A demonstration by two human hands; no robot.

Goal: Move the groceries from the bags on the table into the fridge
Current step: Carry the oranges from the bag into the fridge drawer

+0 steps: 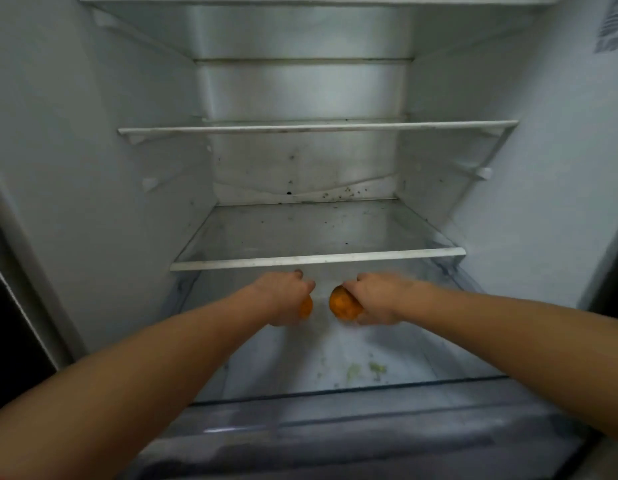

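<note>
Now both my hands reach into the fridge (pixel 93 168), under the lowest shelf (pixel 318 259). My left hand (pixel 283 299) is closed around an orange (pixel 306 307); my right hand (pixel 377 299) grips another orange (pixel 342 304), just beside it.

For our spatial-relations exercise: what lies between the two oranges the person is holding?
Nothing: the head view shows only a bare gap between the left orange and right orange, with drawer floor behind.

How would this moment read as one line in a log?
left hand: holds orange | right hand: holds orange | place: over bottom drawer, under lowest shelf
</note>
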